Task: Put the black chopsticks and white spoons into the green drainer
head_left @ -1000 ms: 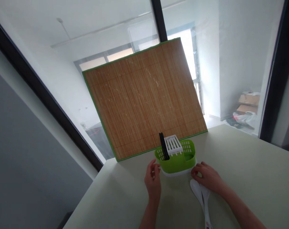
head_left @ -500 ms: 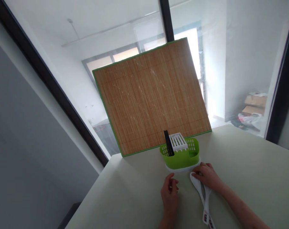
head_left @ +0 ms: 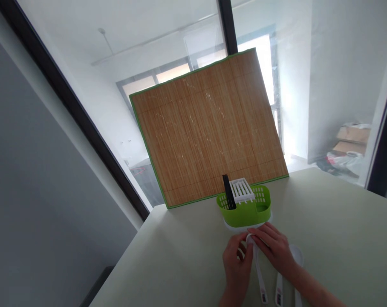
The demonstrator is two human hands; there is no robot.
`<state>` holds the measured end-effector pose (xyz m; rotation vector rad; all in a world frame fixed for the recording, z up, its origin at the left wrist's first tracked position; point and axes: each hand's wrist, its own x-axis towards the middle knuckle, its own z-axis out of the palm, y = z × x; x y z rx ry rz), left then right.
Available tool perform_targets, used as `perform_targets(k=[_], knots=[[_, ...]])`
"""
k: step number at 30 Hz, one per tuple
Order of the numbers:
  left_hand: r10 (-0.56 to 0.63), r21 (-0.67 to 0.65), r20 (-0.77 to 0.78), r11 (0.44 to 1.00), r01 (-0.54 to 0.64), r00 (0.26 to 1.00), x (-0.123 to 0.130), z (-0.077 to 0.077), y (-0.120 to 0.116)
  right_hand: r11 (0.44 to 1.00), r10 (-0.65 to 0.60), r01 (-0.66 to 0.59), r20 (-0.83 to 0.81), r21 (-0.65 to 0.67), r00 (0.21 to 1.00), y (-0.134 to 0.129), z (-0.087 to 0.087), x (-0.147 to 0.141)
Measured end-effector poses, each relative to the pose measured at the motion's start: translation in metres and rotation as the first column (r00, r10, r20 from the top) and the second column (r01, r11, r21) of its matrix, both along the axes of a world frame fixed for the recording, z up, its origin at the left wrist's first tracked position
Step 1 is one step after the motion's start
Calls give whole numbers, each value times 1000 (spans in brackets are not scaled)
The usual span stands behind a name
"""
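- L hand [head_left: 238, 262]: low centre, just in front of basket; thumb & fingers curled, fingertips closed on bowl end of white spoon [head_left: 259, 273].
- R hand [head_left: 275, 248]: reaches in from right, palm down, fingers stretched across to same bowl end; fingertips on it, can't tell if they pinch or just rest there.
- Hands v. close, fingertips meeting around bowl; bowl partly hidden btwn them.
- Spoon position: on near side of basket, bowl end up by basket base, handle slanting down twd person, dark mark nr handle end. Can't tell if handle touches table.
- Second white handle [head_left: 279, 289]: on table, right of spoon, dark mark nr end too; its upper part hidden under R hand/wrist.
- White utensil w/ round head [head_left: 297, 255]: further right, head just beside R wrist; handle partly hidden by R forearm.
- Green basket [head_left: 245, 218]: just beyond hands, on white base [head_left: 231, 227]; holds black sticks [head_left: 229, 192], leaning, at its left end, & white slotted rack [head_left: 244, 198] at mid-top.
- Bamboo mat [head_left: 209, 132], green-edged, propped upright behind basket, at table's [head_left: 180, 245] far edge.
- Bkgd: glass w/ dark post [head_left: 228, 25]; cardboard boxes [head_left: 353, 134] beyond it, far right.
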<state>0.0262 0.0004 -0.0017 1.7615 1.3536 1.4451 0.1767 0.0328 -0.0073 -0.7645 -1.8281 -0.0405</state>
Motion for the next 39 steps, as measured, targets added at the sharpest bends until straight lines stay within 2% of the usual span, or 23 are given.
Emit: perform_targets(k=[6,8,11,16,18,19,22,25,28,33,39], knots=[[47,79,-111,996,-38,993,0,14,0,1000,26,-26,36,2,999,-3,3,0],[70,112,-134,992,-55,989,-6,25,4,1000,15,-14,39,-7,999,-3,3,1],[174,218,-108,965,-147,979,-22,57,17,999,-16,15,-16,-35,1000,-1,4,4],[318,385,79,864,-323,945,-49,131,64,998,-44,41,-70,-49,997,2,4,5],[326,415,90,847,-333,941,-54,151,87,998,-43,41,-47,-42,998,3,2,4],[329,415,64,849,-325,942,-55,156,99,998,-43,42,-33,-37,999,3,1,4],[342,337,-124,897,-285,931,-55,152,131,998,-43,44,17,-40,999,6,-2,3],[326,235,-271,935,-267,906,-55,131,155,997,-54,57,62,-60,997,8,-4,2],[314,155,-323,948,-277,893,-57,107,171,995,-70,76,88,-66,994,11,-5,2],[324,37,-408,940,-340,853,-58,80,183,994,-73,84,130,-77,989,12,-7,1],[317,2,-473,933,-359,822,-53,68,186,981,-121,148,197,-125,973,14,-6,1]])
